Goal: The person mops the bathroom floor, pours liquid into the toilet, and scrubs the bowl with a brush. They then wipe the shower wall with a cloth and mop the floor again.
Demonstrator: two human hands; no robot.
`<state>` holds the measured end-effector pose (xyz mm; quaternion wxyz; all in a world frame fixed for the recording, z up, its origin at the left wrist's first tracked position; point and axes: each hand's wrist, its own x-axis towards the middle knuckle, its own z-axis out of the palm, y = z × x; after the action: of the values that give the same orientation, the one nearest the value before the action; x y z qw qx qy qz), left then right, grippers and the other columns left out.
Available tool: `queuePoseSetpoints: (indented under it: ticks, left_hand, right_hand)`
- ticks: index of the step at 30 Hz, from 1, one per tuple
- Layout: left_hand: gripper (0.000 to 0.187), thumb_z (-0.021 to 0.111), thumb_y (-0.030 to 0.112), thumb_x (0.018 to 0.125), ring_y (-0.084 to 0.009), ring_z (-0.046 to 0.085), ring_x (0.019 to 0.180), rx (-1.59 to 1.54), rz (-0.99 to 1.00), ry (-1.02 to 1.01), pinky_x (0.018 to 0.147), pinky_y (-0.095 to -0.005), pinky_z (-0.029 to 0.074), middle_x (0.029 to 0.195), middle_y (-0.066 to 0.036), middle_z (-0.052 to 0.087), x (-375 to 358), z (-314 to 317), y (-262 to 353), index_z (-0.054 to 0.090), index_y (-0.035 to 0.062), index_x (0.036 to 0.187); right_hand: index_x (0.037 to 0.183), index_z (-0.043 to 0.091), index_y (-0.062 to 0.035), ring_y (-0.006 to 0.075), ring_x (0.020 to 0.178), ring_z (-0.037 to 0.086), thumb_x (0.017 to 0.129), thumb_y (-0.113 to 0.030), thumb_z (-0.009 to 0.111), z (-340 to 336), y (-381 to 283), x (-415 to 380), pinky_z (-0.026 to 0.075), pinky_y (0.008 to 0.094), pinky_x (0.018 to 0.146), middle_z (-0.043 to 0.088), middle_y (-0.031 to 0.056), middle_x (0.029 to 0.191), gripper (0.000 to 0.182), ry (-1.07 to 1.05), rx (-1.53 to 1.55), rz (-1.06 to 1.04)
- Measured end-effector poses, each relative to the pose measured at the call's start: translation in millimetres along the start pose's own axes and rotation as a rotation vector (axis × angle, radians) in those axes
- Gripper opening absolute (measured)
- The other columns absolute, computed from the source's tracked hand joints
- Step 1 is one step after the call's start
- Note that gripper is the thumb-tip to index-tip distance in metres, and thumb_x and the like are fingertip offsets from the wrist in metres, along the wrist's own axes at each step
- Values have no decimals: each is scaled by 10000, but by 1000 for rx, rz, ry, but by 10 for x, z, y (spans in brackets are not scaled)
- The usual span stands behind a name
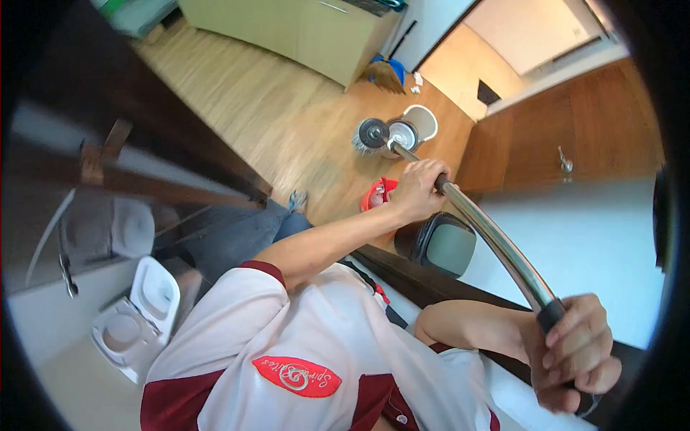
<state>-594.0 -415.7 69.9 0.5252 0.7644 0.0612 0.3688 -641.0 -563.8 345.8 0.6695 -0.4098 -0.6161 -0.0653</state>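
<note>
A metal mop pole point(496, 241) slants from the lower right toward the mop head point(374, 134) near the floor. My left hand point(420, 190) is wrapped round its upper-middle part, beside a black collar. Lower right in the view, my right hand point(575, 352) grips the black handle end, fingers curled round it. The mop's grey strings hang at the left side of a round grey disc, beside a bucket point(420, 121) with a spinner basket point(402, 135). Whether the mop strings touch the floor is hard to tell.
A red bucket point(374, 195) and a dark bin with a grey lid point(449, 248) stand nearer me. A broom point(384, 75) and blue dustpan rest by the cabinet point(287, 32). Left are a toilet point(136, 316) and a dark door frame point(187, 115); right is a wooden door point(575, 129).
</note>
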Motion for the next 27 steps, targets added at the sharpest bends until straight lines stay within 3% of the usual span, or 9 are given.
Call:
queuePoseSetpoints:
  ticks: [2, 3, 6, 10, 15, 18, 22, 23, 27]
  left_hand:
    - [264, 755, 226, 803, -326, 598, 890, -39, 32, -56, 795, -458, 428, 869, -88, 605, 300, 126, -84, 551, 97, 909]
    - [267, 757, 230, 803, -327, 598, 889, -67, 44, -72, 797, -457, 428, 865, -87, 605, 423, 206, -142, 553, 98, 912]
    - [274, 771, 254, 796, -321, 596, 861, -146, 100, -123, 783, -445, 432, 842, -83, 610, 795, 482, -373, 568, 97, 893]
    - [277, 791, 277, 787, -311, 598, 837, -192, 104, -216, 752, -407, 441, 832, -76, 619, 1371, 625, -692, 582, 101, 827]
    - [305, 829, 266, 736, -317, 597, 851, -260, 65, -400, 744, -427, 451, 842, -69, 626, 1709, 607, -1112, 593, 100, 834]
    - [309, 832, 239, 696, -289, 604, 875, -231, 121, -568, 767, -413, 449, 855, -49, 634, 1780, 580, -1277, 609, 113, 870]
    - [338, 833, 219, 649, -243, 614, 887, -255, 263, -628, 800, -394, 442, 865, -19, 642, 2063, 550, -1331, 625, 133, 902]
    - [345, 836, 245, 648, -224, 620, 881, -227, 306, -650, 807, -392, 440, 862, -9, 646, 2203, 545, -1348, 634, 140, 907]
    - [353, 839, 265, 639, -218, 626, 858, -250, 377, -684, 814, -392, 445, 843, -8, 645, 2525, 651, -1396, 645, 146, 908]
  right_hand:
    - [741, 590, -135, 81, 492, 585, 831, -238, 781, -77, 74, 123, 493, 213, 542, 606, -32, 582, 235, 77, -101, 3]
    - [1009, 541, -120, 131, 599, 494, 985, -323, 601, -224, 151, 257, 491, 282, 593, 551, -15, 747, 214, -227, -46, 76]
    - [864, 437, -147, 110, 605, 489, 996, -317, 575, -198, 585, 457, 482, 268, 583, 477, -25, 694, 256, -22, -163, -35]
    - [863, 466, -136, 108, 629, 527, 966, -306, 630, -449, 1038, 738, 498, 248, 600, 512, -32, 708, 257, -143, -237, 108]
    - [686, 491, -98, 107, 414, 505, 894, -255, 725, -545, 1948, 1077, 441, 253, 410, 531, 2, 530, 350, -218, 45, 38]
    - [701, 502, -94, 111, 416, 504, 880, -233, 738, -834, 2167, 1140, 430, 240, 409, 528, 10, 530, 327, -315, 202, 191]
    - [722, 508, -124, 92, 449, 523, 883, -211, 742, -994, 2305, 1349, 455, 232, 434, 542, -2, 552, 297, -324, 246, 88]
    - [677, 585, -121, 71, 470, 583, 804, -198, 810, -1086, 2391, 1486, 504, 220, 485, 618, -13, 571, 269, -340, 359, 133]
    - [657, 573, -112, 76, 421, 574, 782, -176, 832, -1375, 2504, 1685, 505, 199, 430, 601, 2, 512, 295, -151, 355, 71]
